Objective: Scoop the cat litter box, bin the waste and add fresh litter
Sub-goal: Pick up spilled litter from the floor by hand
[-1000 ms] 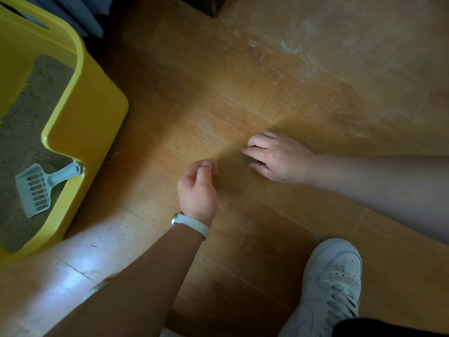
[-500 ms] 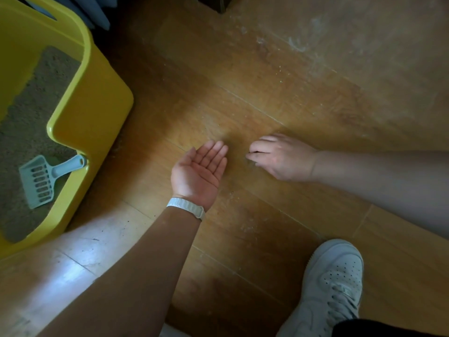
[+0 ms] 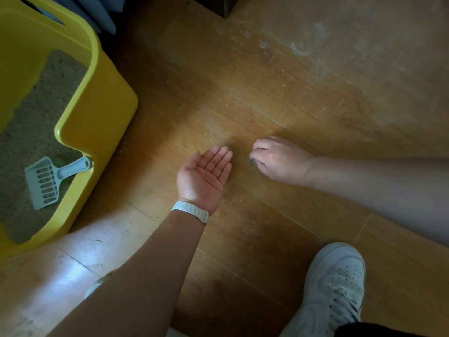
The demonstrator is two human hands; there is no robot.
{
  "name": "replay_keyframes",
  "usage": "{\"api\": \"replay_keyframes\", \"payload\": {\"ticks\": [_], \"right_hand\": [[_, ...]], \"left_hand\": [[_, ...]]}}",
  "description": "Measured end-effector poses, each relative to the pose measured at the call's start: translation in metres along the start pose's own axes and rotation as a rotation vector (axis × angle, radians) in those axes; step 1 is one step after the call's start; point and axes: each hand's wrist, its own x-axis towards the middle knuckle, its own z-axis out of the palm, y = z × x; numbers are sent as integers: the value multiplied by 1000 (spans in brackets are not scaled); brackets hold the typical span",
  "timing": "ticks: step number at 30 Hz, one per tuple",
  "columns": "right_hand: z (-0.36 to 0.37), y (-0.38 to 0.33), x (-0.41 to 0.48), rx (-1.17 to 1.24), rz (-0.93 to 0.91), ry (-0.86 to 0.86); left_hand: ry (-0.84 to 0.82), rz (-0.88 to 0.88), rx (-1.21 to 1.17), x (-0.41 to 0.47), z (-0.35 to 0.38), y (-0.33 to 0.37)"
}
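Observation:
A yellow litter box [image 3: 102,110] stands on the wooden floor at the left, holding grey-brown litter [image 3: 36,113]. A pale blue slotted scoop [image 3: 49,181] lies in the litter, its handle resting against the box's near rim. My left hand [image 3: 202,176] lies palm up and flat on the floor, fingers together, holding nothing. Just to its right my right hand [image 3: 277,158] is curled knuckles up, its fingertips pinched on a small dark clump of spilled litter [image 3: 252,161] at floor level.
Scattered litter grains and pale dust streaks [image 3: 301,49] mark the floor [image 3: 267,88] at the upper right. My white shoe [image 3: 332,288] is at the bottom right. A dark furniture corner [image 3: 218,6] sits at the top, blue fabric [image 3: 97,10] behind the box.
My left hand has turned from a loose fist to a flat palm facing up beside my right hand. My right hand's fingers have curled in tighter on the spilled litter.

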Motion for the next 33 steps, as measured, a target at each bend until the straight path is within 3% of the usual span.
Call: {"api": "replay_keyframes", "payload": {"ticks": [6, 9, 14, 18, 21, 27, 33], "right_hand": [[-20, -37, 12, 129, 90, 155], [-36, -67, 21, 220, 37, 212], [-40, -108, 33, 268, -66, 293], [-47, -104, 29, 293, -104, 340], [-48, -86, 20, 257, -49, 307], [-32, -18, 2, 101, 283, 40], [-22, 3, -21, 33, 250, 48]], "left_hand": [[28, 47, 18, 2, -1, 4], [18, 59, 0, 4, 2, 5], [-188, -97, -147, -2, 4, 9], [-142, -79, -158, -6, 4, 14], [-96, -17, -125, -10, 4, 19], [-87, -18, -137, -14, 11, 23], [-77, -19, -135, -12, 12, 22]]}}
